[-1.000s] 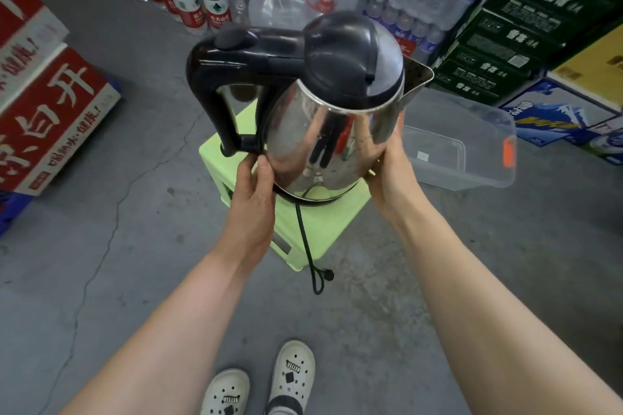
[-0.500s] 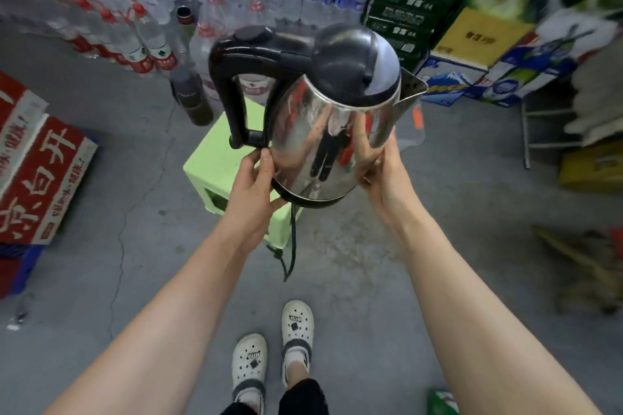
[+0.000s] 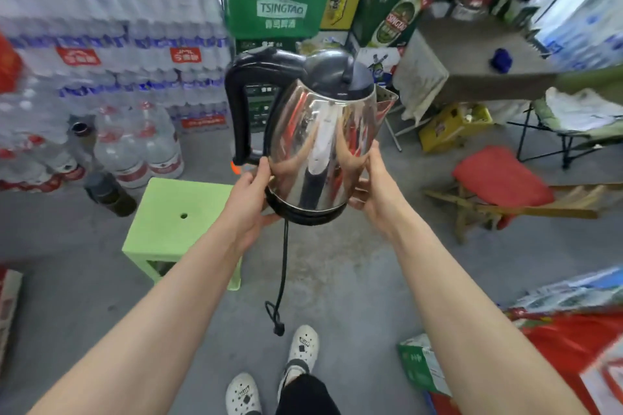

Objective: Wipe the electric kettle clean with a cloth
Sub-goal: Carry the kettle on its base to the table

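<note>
A shiny steel electric kettle [image 3: 320, 141] with a black lid, black handle on its left and spout on its right is held upright in the air, in front of me. My left hand [image 3: 251, 197] grips its lower left side and base. My right hand [image 3: 376, 190] presses against its lower right side. A black power cord [image 3: 282, 274] hangs from the base and ends in a coiled bundle above the floor. No cloth shows in the head view.
A light green plastic stool [image 3: 175, 219] stands on the concrete floor at lower left. Stacked water bottle packs [image 3: 111, 54] fill the left. Green beer cartons [image 3: 276, 0] are behind. A red-cushioned wooden stool [image 3: 499, 178], a grey table [image 3: 478, 57] and a folding chair [image 3: 580, 125] stand to the right.
The view has swung to the right and I have stepped away from the green stool, which now lies to the left. The kettle stays in both hands, more upright.
</note>
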The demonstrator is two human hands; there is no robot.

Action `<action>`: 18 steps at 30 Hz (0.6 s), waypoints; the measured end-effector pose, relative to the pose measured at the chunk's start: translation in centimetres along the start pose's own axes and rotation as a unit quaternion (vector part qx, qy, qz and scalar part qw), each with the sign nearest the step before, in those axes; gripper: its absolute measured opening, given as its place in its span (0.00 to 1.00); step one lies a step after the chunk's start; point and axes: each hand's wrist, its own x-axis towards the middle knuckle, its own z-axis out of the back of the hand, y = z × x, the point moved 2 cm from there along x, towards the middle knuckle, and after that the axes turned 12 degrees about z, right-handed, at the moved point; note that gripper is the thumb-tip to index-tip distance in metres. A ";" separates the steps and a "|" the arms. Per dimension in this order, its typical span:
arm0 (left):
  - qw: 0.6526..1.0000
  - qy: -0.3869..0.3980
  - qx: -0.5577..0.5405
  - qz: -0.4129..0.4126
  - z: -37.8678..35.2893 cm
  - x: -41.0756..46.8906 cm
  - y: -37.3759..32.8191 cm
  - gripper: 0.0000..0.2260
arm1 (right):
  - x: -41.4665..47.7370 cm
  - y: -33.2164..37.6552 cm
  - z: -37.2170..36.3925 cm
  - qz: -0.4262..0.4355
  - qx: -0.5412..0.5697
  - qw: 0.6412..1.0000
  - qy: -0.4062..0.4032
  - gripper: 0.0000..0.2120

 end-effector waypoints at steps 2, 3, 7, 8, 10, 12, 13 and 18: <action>1.000 0.020 0.013 0.002 -2.5 -0.3 -1.1 0.13 | -0.2 1.5 2.3 0.004 0.008 1.000 -0.024 0.35; 0.999 0.028 0.018 0.003 -3.7 -0.3 -1.7 0.15 | -0.1 2.2 3.5 0.008 0.013 0.999 -0.033 0.35; 0.997 0.052 0.049 0.012 -9.0 0.6 -3.5 0.21 | 0.9 4.7 8.3 0.025 0.026 0.997 -0.064 0.32; 0.997 0.060 0.051 0.016 -10.3 1.1 -3.9 0.21 | 1.4 5.2 9.5 0.026 0.031 0.997 -0.071 0.33; 0.995 0.077 0.055 0.023 -13.0 2.2 -4.5 0.21 | 2.5 6.1 11.8 0.026 0.044 0.995 -0.085 0.34; 0.993 0.093 0.061 0.028 -15.7 3.2 -5.3 0.21 | 3.8 7.0 13.9 0.027 0.051 0.994 -0.095 0.35; 0.993 0.100 0.062 0.030 -17.0 3.8 -5.7 0.22 | 4.5 7.4 15.0 0.029 0.051 0.994 -0.097 0.36; 0.989 0.124 0.076 0.033 -22.9 6.6 -8.0 0.20 | 7.8 9.4 19.3 0.038 0.072 0.991 -0.110 0.36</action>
